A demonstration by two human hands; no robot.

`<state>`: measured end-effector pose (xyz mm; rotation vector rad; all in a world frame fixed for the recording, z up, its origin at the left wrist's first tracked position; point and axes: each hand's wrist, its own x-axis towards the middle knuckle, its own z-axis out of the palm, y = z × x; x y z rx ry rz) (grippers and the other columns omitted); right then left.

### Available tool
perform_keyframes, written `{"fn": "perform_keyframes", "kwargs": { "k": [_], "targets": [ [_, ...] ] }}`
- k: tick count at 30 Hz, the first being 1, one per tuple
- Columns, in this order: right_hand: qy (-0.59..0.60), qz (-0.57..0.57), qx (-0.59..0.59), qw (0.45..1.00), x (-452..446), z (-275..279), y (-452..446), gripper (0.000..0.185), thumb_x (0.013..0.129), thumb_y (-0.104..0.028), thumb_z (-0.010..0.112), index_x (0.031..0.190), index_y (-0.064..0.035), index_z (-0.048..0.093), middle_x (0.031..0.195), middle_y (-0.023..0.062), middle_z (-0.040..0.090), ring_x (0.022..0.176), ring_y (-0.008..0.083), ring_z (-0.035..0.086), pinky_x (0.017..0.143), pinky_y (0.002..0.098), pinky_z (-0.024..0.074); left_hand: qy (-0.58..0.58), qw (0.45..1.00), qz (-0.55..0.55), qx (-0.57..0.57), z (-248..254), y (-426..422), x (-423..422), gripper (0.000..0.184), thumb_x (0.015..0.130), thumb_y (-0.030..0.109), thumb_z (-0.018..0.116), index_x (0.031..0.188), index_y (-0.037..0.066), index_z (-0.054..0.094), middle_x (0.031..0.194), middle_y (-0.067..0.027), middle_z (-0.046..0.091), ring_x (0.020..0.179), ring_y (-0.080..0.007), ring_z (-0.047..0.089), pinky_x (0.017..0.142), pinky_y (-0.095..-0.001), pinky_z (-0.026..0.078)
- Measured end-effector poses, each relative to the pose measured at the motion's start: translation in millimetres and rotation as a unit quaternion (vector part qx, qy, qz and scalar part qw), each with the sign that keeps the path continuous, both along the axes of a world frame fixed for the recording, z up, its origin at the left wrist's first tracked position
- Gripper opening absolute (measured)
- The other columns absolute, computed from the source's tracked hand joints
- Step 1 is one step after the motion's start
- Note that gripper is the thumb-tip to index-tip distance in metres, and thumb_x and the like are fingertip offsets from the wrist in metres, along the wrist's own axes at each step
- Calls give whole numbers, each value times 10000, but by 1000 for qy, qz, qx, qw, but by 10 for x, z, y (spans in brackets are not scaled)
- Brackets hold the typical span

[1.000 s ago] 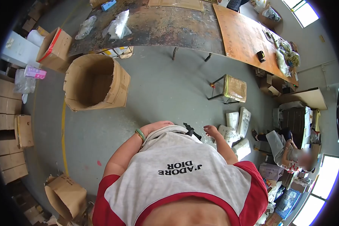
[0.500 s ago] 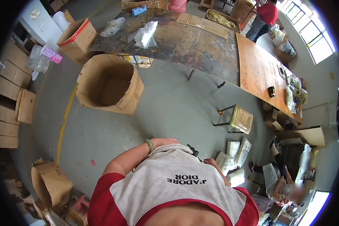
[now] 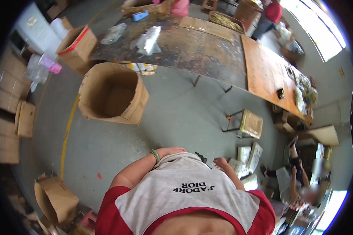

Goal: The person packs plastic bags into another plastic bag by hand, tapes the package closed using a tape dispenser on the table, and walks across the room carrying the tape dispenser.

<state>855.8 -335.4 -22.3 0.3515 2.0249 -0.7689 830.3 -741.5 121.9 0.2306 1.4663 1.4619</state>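
Note:
My left hand, below a green bangle, rests against the front hem of my white and red shirt. Its fingertips are hidden by the shirt, so I cannot tell whether it grips the cloth. On the other side, my right hand hangs beside my waist with fingers a little apart and nothing visible in it. A black strap-like piece shows at my waist between the hands. Several white wrapped bundles lie on the floor beyond my right hand.
Ahead stands a large open cardboard box, beside a long dark table joined to an orange-brown board. A stool stands at the right. A seated person is at far right; another stands behind the table.
My right hand has risen slightly and shows more beside the shirt. The view has shifted a little, so the boxes sit lower. My left hand stays at the hem.

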Motion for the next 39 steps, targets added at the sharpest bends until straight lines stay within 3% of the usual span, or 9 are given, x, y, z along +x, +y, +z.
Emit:
{"fn": "perform_keyframes", "kwargs": {
  "k": [8,14,17,20,28,32,36,39],
  "targets": [
    [25,28,12,999,36,-50,-47,373,853,-314,594,1113,-52,649,693,81,670,553,151,635,521,298,533,-90,994,55,3,143,-1,50,321,985,243,450,1181,18,568,1149,-50,589,1087,-128,519,957,-255,400],
    [27,33,46,998,210,211,-114,398,828,-312,563,1120,-56,649,774,112,696,638,180,678,643,321,557,-90,995,34,15,136,92,12,342,971,260,482,1188,7,560,1152,-66,600,1067,-143,539,934,-266,425],
    [23,-19,51,998,440,226,-81,401,826,-314,556,1126,-64,649,761,104,695,644,177,677,655,319,555,-109,994,18,11,270,199,-35,338,971,256,486,1190,7,556,1144,-63,600,1057,-140,544,927,-265,432],
    [9,-1,56,998,663,149,29,407,825,-319,556,1128,-63,649,760,105,695,640,179,677,656,317,555,-107,994,1,4,314,308,-64,330,970,252,492,1183,8,557,1127,-56,603,1034,-133,548,917,-264,439],
    [-16,-163,13,986,1275,35,359,358,815,-257,607,1063,-6,668,812,125,697,629,198,683,575,334,561,-54,995,-72,-41,18,604,-167,305,979,237,465,1165,24,577,1116,-33,603,1041,-119,536,923,-259,427],
    [-23,-192,-24,981,1404,-231,561,382,807,-281,654,1067,-1,668,810,122,691,637,199,681,565,340,554,-83,993,-48,-67,206,719,-183,282,978,235,468,1098,21,607,1063,-36,621,981,-112,549,869,-255,441],
    [-12,-60,-3,998,1170,-118,642,382,823,-274,611,1085,1,657,729,133,683,593,187,673,533,315,542,-17,993,-69,-94,78,746,-158,340,966,306,484,1086,15,613,1051,-45,630,977,-125,555,873,-274,442],
    [-5,-59,-25,998,904,-46,671,377,831,-252,616,1110,-1,646,824,130,695,633,198,687,529,316,548,26,996,-30,-75,-155,651,-97,387,965,348,476,1110,16,609,1076,-59,630,997,-135,553,890,-282,436]
  ]
}}
